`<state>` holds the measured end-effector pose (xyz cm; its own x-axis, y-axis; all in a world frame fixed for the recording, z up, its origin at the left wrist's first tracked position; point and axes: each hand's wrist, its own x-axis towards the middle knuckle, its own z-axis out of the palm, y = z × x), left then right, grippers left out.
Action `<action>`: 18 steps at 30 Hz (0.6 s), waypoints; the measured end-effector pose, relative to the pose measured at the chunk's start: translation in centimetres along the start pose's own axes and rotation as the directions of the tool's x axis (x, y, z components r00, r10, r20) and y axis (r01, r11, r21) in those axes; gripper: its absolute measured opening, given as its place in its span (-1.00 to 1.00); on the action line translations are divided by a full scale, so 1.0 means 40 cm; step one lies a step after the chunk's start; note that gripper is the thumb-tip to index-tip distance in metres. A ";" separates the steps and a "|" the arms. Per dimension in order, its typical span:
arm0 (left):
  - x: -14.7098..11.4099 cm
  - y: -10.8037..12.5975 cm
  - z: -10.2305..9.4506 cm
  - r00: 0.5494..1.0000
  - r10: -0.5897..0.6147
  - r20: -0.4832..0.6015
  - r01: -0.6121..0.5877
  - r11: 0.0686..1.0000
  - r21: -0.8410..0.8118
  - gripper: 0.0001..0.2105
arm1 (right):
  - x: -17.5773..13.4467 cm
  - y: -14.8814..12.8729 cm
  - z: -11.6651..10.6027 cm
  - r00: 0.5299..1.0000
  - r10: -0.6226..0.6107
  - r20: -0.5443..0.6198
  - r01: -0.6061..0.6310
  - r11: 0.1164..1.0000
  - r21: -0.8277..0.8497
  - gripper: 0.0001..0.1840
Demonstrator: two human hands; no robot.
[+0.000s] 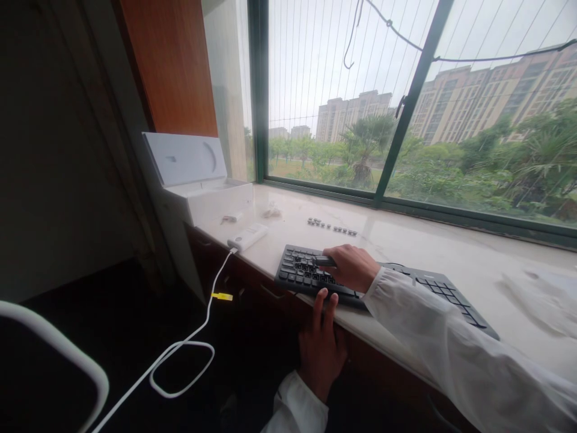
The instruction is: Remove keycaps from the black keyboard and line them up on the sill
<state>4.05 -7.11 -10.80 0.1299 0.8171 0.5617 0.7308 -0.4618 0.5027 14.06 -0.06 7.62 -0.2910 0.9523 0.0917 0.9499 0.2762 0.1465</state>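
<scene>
A black keyboard lies along the front of the white sill, with some keycaps off its left part. My right hand is closed around a dark, slim tool whose tip points left, low over the bare key spots. Its exact kind is not clear. Below the sill edge is my left hand, two fingers stretched up to the keyboard's front edge and the rest partly in shadow. Behind the keyboard, several loose keycaps lie in a rough line.
An open white box stands at the sill's left end. Near it lie a white power bank and a small white item. A white cable hangs off the edge. Clear plastic lies at right, below the window.
</scene>
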 end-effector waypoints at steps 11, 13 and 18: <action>-0.001 0.000 0.001 1.000 0.005 -0.023 -0.004 1.000 0.028 -0.21 | -0.002 -0.031 0.013 0.992 0.124 0.029 -0.124 0.992 -0.006 -0.68; 0.000 0.000 0.002 1.000 0.006 -0.023 -0.006 1.000 0.020 -0.21 | -0.001 -0.034 0.017 0.991 0.134 0.025 -0.134 0.991 0.006 -0.67; 0.001 0.002 0.005 1.000 -0.007 -0.020 0.007 1.000 0.026 -0.23 | 0.002 -0.036 0.029 0.992 0.130 0.008 -0.130 0.991 0.027 -0.70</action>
<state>4.24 -7.05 -10.88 0.1113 0.8129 0.5717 0.7488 -0.4468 0.4895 12.79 -0.24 6.26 -0.1645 0.9811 0.1021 0.9824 0.1537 0.1064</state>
